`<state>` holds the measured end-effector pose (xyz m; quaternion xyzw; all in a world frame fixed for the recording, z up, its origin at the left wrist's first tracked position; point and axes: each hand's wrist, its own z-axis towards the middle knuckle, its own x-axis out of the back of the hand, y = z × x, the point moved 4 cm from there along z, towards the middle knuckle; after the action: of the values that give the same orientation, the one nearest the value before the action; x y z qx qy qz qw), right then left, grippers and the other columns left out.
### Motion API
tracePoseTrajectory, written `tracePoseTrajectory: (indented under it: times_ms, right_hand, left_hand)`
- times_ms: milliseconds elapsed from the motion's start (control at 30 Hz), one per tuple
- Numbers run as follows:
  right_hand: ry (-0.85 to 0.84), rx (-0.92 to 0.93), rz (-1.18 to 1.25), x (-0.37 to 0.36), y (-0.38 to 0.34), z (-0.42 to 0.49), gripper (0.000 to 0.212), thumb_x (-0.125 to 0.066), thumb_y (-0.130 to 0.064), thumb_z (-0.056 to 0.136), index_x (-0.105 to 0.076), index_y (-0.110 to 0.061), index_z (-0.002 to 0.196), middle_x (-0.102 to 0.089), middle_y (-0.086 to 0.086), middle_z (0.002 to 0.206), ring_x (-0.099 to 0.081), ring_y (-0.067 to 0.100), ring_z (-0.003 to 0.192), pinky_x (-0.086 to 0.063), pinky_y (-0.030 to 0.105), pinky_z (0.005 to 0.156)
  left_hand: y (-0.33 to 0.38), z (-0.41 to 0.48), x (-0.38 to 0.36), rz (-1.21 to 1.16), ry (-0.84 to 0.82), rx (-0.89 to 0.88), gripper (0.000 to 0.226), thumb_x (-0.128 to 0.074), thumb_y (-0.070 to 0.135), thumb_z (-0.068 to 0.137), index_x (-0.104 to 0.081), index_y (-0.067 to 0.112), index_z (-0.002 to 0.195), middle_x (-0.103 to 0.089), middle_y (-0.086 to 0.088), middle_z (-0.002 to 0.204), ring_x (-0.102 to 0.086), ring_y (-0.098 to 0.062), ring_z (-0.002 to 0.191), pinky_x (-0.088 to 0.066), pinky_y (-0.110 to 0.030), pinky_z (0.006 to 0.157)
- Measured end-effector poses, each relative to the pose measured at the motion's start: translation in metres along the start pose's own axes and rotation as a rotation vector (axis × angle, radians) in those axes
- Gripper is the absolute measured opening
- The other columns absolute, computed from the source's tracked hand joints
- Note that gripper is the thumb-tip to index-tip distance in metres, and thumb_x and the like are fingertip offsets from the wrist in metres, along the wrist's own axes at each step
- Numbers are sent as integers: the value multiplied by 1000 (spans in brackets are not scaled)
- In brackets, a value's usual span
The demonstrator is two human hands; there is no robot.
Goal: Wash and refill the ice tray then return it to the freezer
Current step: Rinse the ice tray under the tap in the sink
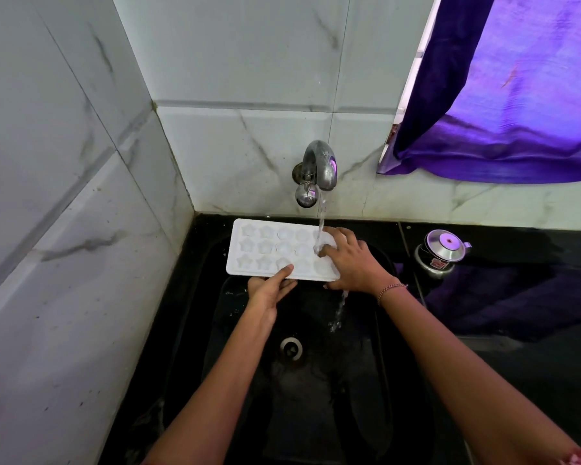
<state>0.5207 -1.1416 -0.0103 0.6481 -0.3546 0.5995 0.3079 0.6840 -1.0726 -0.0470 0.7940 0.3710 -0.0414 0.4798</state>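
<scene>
- Head view, kitchen corner: washing under way, by the look of it, with the tap (319, 166) running and a stream of water (322, 219) landing on the right end of the ice tray (269, 250).
- Held face up and close to level above the black sink (319, 407), near the back wall and just below the spout, not resting on the basin.
- Pinched at the near long edge by the left hand (269, 290), thumb on top, fingers tucked beneath.
- Covered at the right end by the right hand (353, 261), fingers spread and lightly bent over the cells, directly in the stream. Thumb hidden, so no telling whether clasping the end or only pressing on it.
- Draining off the near right corner, under the right wrist, and falling towards the drain (291, 347).
- Judged progress: early. Rinsing in hand. Refilling perhaps begun by the same water, but impossible to say. Return to the freezer not yet done, with no freezer in sight.
- Look of the tray: white, rectangular, flat rim all round, three rows of cells, star-shaped at the left and less distinct towards the right. Contents of the cells too pale to make out.
- Also in frame: a lidded steel container (442, 253) on the dark counter to the right, a purple curtain (517, 95) above it, grey-veined wall tiles (242, 62) behind, a thin bracelet (391, 290) on the right wrist.
</scene>
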Motion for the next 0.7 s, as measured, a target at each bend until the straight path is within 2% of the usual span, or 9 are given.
tracePoseTrajectory:
  times_ms: [100, 167, 267, 367, 567, 633, 700]
  right_hand:
    - [-32, -6, -6, -2, -4, 3, 80, -67, -54, 76, -31, -25, 141, -1, 7, 157, 1, 32, 144, -21, 55, 112]
    - [-41, 5, 16, 1, -3, 4, 74, -61, -58, 79, -33, -31, 142, 0, 5, 158, 4, 32, 145, -16, 56, 114]
    - [30, -36, 61, 9, -1, 3, 59, -50, -64, 83, -45, -33, 133, -13, 4, 155, -1, 30, 145, -15, 54, 115]
    - [61, -50, 50, 10, -8, 4, 58, -39, -66, 87, -45, -34, 135, -12, 5, 156, -2, 30, 145, -14, 54, 115]
    - [87, -91, 77, 7, -13, -2, 59, -36, -67, 88, -46, -31, 134, -16, 4, 155, -2, 28, 145, -14, 54, 115]
    - [77, -89, 78, 6, -15, -4, 60, -36, -66, 88, -41, -34, 139, -13, 3, 157, -1, 28, 145, -13, 53, 115]
    - [109, -114, 118, 10, -12, -6, 54, -38, -63, 89, -43, -39, 137, -13, 2, 157, -2, 28, 145, -12, 53, 115]
  left_hand:
    - [2, 1, 0, -48, 40, -49, 44, -72, -8, 73, -57, 1, 113, -67, -10, 102, -66, -25, 87, -59, -24, 60]
    - [6, 1, 3, -70, 66, -67, 46, -72, -10, 72, -57, 0, 114, -65, -11, 107, -66, -26, 92, -59, -23, 60]
    - [7, 2, 9, -89, 76, -75, 45, -72, -10, 71, -57, 3, 111, -66, -10, 103, -67, -19, 82, -57, -22, 56]
    - [2, 0, 10, -118, 80, -52, 45, -74, -9, 70, -58, 2, 111, -66, -10, 103, -67, -21, 84, -59, -24, 59]
    - [0, -2, 6, -173, 79, -36, 41, -72, -8, 72, -59, 3, 110, -66, -9, 101, -67, -21, 84, -59, -25, 61]
    - [0, -3, 3, -189, 86, -28, 37, -71, -9, 73, -59, 4, 106, -66, -8, 99, -67, -18, 80, -59, -26, 62]
    - [0, -4, 0, -199, 90, -23, 37, -71, -9, 73, -59, 3, 106, -66, -8, 99, -67, -18, 79, -59, -24, 60]
